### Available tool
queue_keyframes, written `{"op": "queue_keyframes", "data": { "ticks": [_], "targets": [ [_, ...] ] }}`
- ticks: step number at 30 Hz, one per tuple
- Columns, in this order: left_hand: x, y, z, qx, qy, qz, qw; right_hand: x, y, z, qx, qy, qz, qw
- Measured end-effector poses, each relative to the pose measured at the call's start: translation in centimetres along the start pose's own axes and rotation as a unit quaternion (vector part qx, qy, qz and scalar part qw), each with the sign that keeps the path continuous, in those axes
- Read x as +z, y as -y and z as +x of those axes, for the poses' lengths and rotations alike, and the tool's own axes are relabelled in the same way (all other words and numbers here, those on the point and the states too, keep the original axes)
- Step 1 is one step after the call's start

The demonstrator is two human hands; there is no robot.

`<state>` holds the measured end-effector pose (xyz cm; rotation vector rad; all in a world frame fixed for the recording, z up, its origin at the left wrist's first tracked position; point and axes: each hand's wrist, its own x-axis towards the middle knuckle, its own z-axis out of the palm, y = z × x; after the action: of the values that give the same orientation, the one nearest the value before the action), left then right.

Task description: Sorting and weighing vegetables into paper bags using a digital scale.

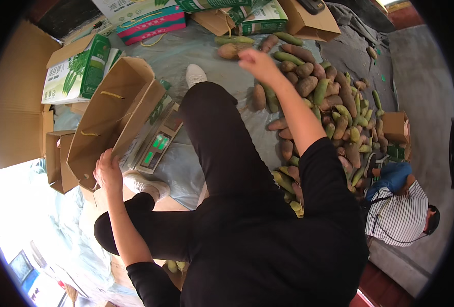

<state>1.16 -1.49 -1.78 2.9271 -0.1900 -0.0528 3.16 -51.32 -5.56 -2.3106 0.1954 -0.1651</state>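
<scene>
My left hand (108, 171) is closed on the near edge of an open cardboard box (130, 77) with yellow cord handles. The box leans over a digital scale (155, 148) with lit green displays. Out ahead, my right hand (257, 64) hovers at the left edge of a pile of vegetables, close to a thick brownish root (232, 50). Its fingers look curled but are smeared by motion, and whether they hold anything is hidden. Mixed in the pile are long green radishes (320, 91) and soil-brown roots (306, 86).
Printed green-and-white cartons (76, 77) stand at the left, beside a small open box (60, 158). A pink-and-teal box (153, 28) and an open brown carton (311, 23) lie at the far side. Clear plastic sheeting (181, 169) covers the floor. A person in a striped shirt (401, 215) sits at the right.
</scene>
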Motion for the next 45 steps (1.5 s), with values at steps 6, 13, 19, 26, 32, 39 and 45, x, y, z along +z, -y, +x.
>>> {"op": "queue_keyframes", "data": {
  "ticks": [6,13,19,26,32,39,45],
  "targets": [
    [0.5,1.4,-0.2,0.013,0.006,0.009,1.0,8.4,-18.3,-17.5,0.188,0.128,-0.226,0.947],
    [2.6,0.9,0.4,0.063,-0.024,-0.057,0.996,12.3,-27.9,-35.8,0.062,0.395,-0.301,0.866],
    [2.3,2.7,-0.1,0.026,-0.014,-0.07,0.997,7.3,-25.6,-33.9,0.348,0.203,-0.112,0.909],
    [1.7,2.9,-0.4,0.022,-0.033,-0.045,0.998,3.6,-25.4,-30.1,0.479,0.073,-0.082,0.871],
    [1.5,2.7,-0.4,0.013,-0.031,-0.043,0.999,4.8,-21.7,-25.5,0.393,0.073,-0.163,0.902],
    [1.4,2.5,-0.4,0.03,-0.04,-0.039,0.998,5.5,-18.5,-19.9,0.218,0.215,-0.442,0.843],
    [1.2,1.4,-0.1,0.03,-0.036,-0.029,0.998,6.8,-22.3,-20.6,0.126,0.259,-0.485,0.825]
  ]
}}
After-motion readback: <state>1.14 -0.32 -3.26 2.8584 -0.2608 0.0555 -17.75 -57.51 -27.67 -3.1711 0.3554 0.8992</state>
